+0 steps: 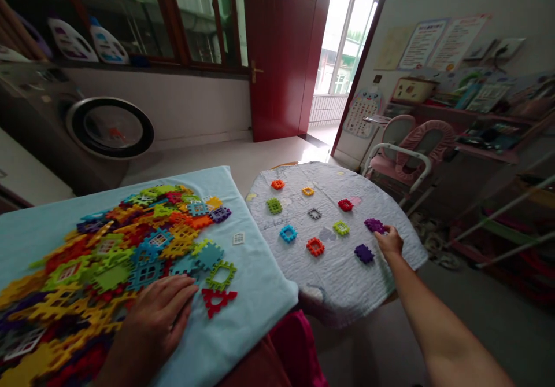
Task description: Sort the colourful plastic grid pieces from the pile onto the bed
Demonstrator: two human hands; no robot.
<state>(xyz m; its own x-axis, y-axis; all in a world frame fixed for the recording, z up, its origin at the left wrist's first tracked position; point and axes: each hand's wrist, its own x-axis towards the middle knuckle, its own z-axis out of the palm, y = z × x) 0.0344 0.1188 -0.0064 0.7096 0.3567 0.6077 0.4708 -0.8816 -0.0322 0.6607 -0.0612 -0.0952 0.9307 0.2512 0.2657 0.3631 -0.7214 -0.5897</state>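
We pinch a purple piece [373, 225] by its near edge with our right hand [391, 241], thumb and fingers closed on it. Holding only that edge probably leaves the rest free to be set flat; we cannot tell whether it touches the round bench [329, 286] below.

Just nearer than those fingers and to their left lies a dark purple piece [364, 253], and farther left a light green piece [341, 228]. Beyond the fingers and to the left is a red piece [346, 205]. Well to their left lie an orange-red piece [315, 254] and a blue piece [288, 226]. All lie apart from one another, perhaps so that fingers can get around each one.

Our left hand [158, 312] rests palm down at the near edge of the heap [173, 231] on the blue-covered bench [264, 294]. Its fingers are loose, with nothing seen between them; what is under the palm is hidden. It seems to lie there to stay close to the pieces. Just right of its fingertips are a red triangle [219, 294] and a green frame [211, 279]; farther off, a small white window [238, 238] lies alone.
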